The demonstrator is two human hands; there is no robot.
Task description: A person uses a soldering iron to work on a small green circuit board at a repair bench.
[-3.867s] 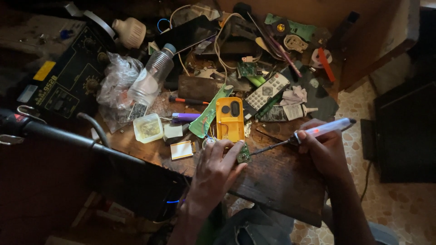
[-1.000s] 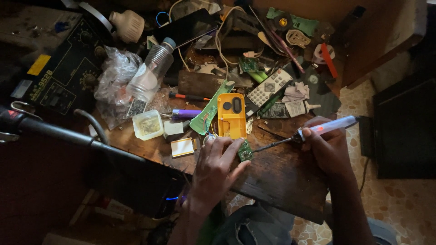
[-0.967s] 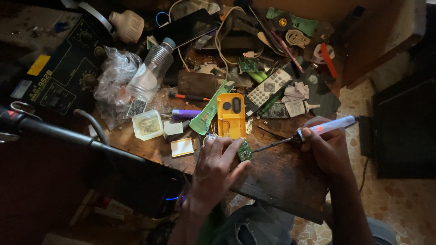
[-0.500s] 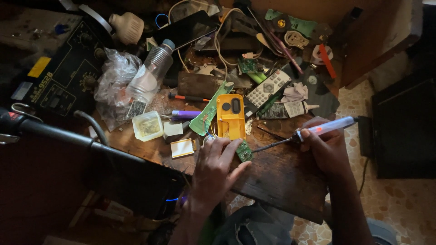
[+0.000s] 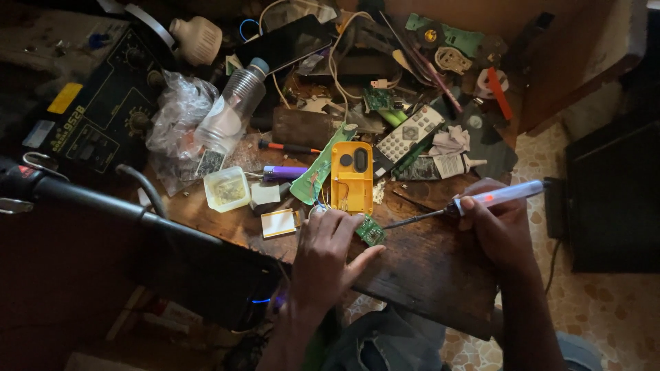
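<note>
Little has moved: both hands hold as before, iron tip still at the board.

Left hand (image 5: 330, 251) pinches the small green circuit board (image 5: 371, 231) under its fingertips; right hand (image 5: 496, 223) is closed round the soldering iron (image 5: 474, 203), tip just right of the board, below the yellow casing (image 5: 351, 176). Best kept pressed flat, tip touch brief.

The left hand (image 5: 328, 255) covered part of the green board (image 5: 371, 231). The iron's tip (image 5: 386, 227) was too fine to judge contact. The black unit (image 5: 103, 117) was partly shadowed, and the dark arm (image 5: 82, 199) ran off the left edge.
</note>
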